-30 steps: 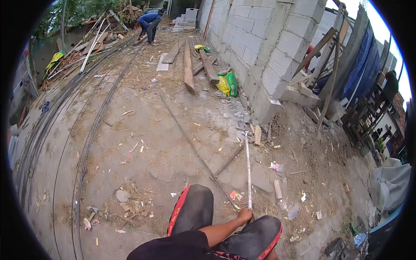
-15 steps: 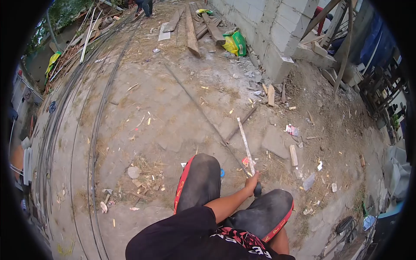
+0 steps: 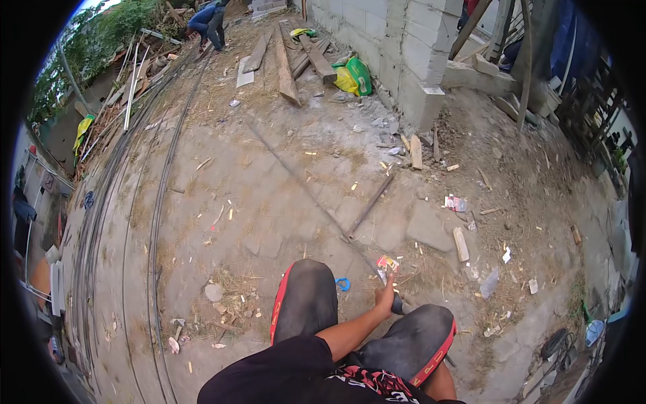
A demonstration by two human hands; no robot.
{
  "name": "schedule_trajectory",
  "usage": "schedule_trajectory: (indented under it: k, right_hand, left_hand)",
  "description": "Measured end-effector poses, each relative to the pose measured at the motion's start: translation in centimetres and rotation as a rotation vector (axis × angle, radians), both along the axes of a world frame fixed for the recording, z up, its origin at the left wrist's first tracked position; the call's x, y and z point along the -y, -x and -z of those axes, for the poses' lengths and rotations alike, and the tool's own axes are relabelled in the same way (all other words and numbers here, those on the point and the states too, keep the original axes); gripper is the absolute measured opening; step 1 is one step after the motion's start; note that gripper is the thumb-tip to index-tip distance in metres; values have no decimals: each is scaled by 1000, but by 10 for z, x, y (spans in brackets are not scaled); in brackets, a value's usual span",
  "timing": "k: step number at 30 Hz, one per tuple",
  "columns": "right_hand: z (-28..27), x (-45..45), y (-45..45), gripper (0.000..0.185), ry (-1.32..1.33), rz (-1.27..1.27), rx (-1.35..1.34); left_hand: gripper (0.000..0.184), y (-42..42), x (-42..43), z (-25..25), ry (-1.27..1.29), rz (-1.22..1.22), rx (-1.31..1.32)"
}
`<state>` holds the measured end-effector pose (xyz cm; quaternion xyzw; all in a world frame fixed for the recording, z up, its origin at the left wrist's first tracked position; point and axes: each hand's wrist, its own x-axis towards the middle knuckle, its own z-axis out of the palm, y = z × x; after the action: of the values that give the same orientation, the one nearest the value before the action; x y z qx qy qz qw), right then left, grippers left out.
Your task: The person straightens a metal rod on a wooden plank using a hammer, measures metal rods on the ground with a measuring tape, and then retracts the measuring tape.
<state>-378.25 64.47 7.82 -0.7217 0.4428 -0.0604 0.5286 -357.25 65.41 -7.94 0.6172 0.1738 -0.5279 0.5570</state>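
My left hand is closed around a tape measure, whose case is mostly hidden by the fingers. A short white end of the tape blade shows above the hand. The hand is between my knees, beside a dark rounded object that I cannot make out. Just ahead, a thin metal bar lies slantwise on the ground, and a shorter rusty bar meets it. A blue ring lies beside my left knee. My right hand is out of sight; some bare skin shows below the right knee.
Long black bars run along the left. Wooden planks and a green and yellow sack lie ahead, near the block wall. A person in blue bends at the far left. Scraps and a flat stone are scattered rightward.
The long white tape blade has drawn back toward my left hand until only a short end shows. The view has tilted downward from the first frame, and the blue ring has come into sight.
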Motion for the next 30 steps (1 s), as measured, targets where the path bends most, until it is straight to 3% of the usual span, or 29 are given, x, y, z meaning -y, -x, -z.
schedule_trajectory:
  k: [2, 3, 5, 8, 11, 15, 17, 19, 20, 22, 25, 28, 30]
  right_hand:
    - [3, 3, -2, 42, -10, 0, -2]
    - [5, 4, -3, 43, -14, -2, -5]
    - [8, 4, -4, 43, -29, -5, -6]
    - [14, 8, -6, 43, -45, -15, -11]
    - [21, 13, -10, 44, -57, -36, -10]
    - [25, 29, -27, 44, -40, -118, 13]
    - [21, 51, -48, 44, 137, -279, 42]
    - [0, 84, -75, 45, 502, -486, 106]
    - [-19, 97, -86, 45, 491, -493, 109]
    - [-72, 123, -111, 46, -702, 119, 222]
    - [-227, 125, -146, 47, -610, 48, 218]
    - [-338, 110, -161, 42, -562, -40, 103]
    - [-388, 80, -178, 38, -631, 24, 41]
  left_hand:
    - [93, -7, -9, -41, 34, 62, 38]
    - [93, -9, -7, -31, 32, 63, 43]
    - [82, -11, -8, -14, 168, 94, -250]
    - [68, -13, -9, -3, 135, 140, -347]
    - [55, -10, -9, -15, -93, 163, -217]
    - [50, 2, 0, -11, -84, 291, -43]
    - [45, -5, 8, -61, 11, 526, 158]
    - [44, -18, 26, -128, 84, 481, 130]
    - [42, -20, 35, -160, 164, 383, 261]
    - [40, -28, 44, -222, 221, 280, 372]
    - [41, -58, 42, -329, 334, 346, 444]
    - [40, -86, 7, -432, 541, 365, 282]
    - [40, -87, -28, -485, 519, 322, 214]
